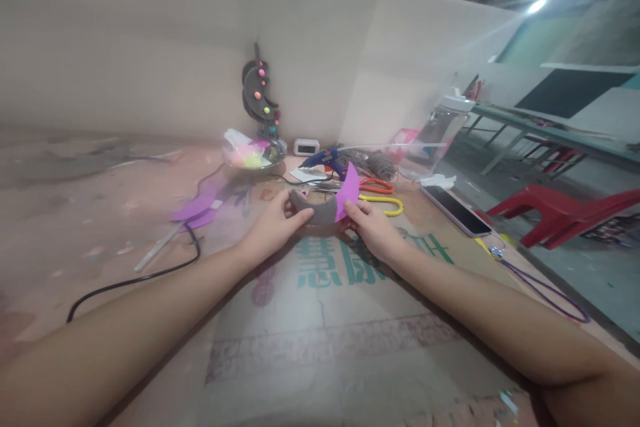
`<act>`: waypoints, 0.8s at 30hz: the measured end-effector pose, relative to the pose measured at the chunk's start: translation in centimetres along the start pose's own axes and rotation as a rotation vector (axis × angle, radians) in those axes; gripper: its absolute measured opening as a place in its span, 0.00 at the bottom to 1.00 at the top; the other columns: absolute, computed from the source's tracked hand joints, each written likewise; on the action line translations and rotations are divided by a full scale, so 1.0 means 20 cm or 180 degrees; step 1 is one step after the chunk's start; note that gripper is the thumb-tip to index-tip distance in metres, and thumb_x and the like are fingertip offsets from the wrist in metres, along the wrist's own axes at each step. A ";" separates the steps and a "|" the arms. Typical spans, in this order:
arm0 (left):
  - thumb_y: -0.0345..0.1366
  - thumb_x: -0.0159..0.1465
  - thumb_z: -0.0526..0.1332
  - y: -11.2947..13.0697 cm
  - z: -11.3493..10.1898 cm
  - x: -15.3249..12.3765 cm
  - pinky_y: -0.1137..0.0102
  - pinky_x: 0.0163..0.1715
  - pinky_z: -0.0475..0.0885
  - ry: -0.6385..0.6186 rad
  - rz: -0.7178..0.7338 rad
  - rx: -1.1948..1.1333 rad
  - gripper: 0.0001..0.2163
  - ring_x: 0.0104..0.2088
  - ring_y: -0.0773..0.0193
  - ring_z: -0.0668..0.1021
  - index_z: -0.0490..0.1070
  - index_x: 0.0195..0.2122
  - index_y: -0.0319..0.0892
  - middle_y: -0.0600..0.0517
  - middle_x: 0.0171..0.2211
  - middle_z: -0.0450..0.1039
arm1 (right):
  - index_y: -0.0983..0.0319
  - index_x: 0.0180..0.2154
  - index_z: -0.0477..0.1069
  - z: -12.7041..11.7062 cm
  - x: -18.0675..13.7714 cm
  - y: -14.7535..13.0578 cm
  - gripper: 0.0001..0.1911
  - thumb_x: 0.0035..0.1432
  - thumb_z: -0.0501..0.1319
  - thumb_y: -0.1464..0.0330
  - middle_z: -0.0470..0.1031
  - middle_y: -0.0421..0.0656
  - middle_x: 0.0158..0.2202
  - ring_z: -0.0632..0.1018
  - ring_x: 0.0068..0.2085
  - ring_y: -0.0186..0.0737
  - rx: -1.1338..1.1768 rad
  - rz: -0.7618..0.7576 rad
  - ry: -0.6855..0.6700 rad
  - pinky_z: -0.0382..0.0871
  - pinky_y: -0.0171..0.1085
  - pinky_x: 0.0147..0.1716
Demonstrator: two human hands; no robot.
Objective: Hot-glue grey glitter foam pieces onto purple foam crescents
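A purple crescent-shaped piece (349, 191) is held up between my two hands above the printed cardboard sheet (270, 347). Its curved left part has a dark grey covering (323, 212), while the right tip shows bare purple. The fingers of my left hand (284, 213) pinch the grey end. My right hand (369, 225) grips the crescent where grey meets purple, thumb in front. Just behind it lie scissors with yellow handles (395, 205) and scissors with orange handles (377, 185). Balls of grey yarn (377, 165) and a blue glue gun (323, 159) sit farther back.
A grey crescent ornament with coloured balls (257, 95) stands by a clear bowl (250, 163). Purple pieces (197, 208) and a black cord (145, 278) lie left. On the right are a phone (456, 209), a water bottle (440, 133) and a red chair (560, 213) beyond the edge.
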State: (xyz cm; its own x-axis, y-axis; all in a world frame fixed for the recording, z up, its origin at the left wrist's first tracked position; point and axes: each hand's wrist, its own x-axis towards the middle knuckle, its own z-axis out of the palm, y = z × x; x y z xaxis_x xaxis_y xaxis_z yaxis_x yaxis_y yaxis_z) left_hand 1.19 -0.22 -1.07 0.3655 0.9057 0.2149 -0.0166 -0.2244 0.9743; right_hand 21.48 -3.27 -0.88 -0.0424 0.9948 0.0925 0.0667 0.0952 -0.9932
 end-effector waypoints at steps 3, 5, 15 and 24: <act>0.39 0.55 0.64 -0.01 -0.01 0.01 0.70 0.31 0.72 0.0096 0.0032 -0.0005 0.13 0.29 0.65 0.76 0.63 0.37 0.42 0.54 0.31 0.72 | 0.61 0.28 0.72 0.01 -0.01 -0.02 0.18 0.50 0.64 0.52 0.70 0.38 0.23 0.70 0.25 0.31 -0.0159 -0.0064 -0.0120 0.65 0.32 0.27; 0.39 0.56 0.64 -0.01 -0.01 0.01 0.70 0.32 0.72 0.0067 0.0066 0.0007 0.13 0.29 0.66 0.76 0.63 0.37 0.41 0.53 0.31 0.72 | 0.61 0.27 0.72 0.01 -0.01 -0.03 0.17 0.49 0.65 0.53 0.71 0.38 0.23 0.70 0.25 0.31 -0.0239 -0.0065 -0.0148 0.66 0.33 0.28; 0.39 0.56 0.64 0.00 0.01 -0.01 0.71 0.32 0.73 -0.0035 -0.0018 -0.0029 0.13 0.34 0.63 0.78 0.63 0.39 0.42 0.52 0.35 0.73 | 0.62 0.26 0.71 0.01 0.00 -0.01 0.18 0.48 0.66 0.53 0.72 0.39 0.22 0.71 0.23 0.32 -0.0115 -0.0026 -0.0047 0.67 0.33 0.27; 0.39 0.55 0.64 -0.01 0.00 0.01 0.71 0.29 0.73 0.0139 0.0178 -0.0048 0.13 0.29 0.65 0.77 0.64 0.38 0.41 0.51 0.33 0.73 | 0.61 0.25 0.70 0.02 0.00 -0.01 0.24 0.52 0.59 0.46 0.74 0.42 0.23 0.71 0.23 0.32 -0.0018 -0.0062 -0.0096 0.66 0.34 0.27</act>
State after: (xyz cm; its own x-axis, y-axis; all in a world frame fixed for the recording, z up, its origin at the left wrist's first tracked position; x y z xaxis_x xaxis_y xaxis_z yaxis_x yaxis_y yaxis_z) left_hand 1.29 0.06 -1.20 0.3227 0.9068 0.2713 -0.0500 -0.2699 0.9616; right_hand 20.97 -3.27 -0.74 -0.0737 0.9913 0.1094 0.0713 0.1147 -0.9908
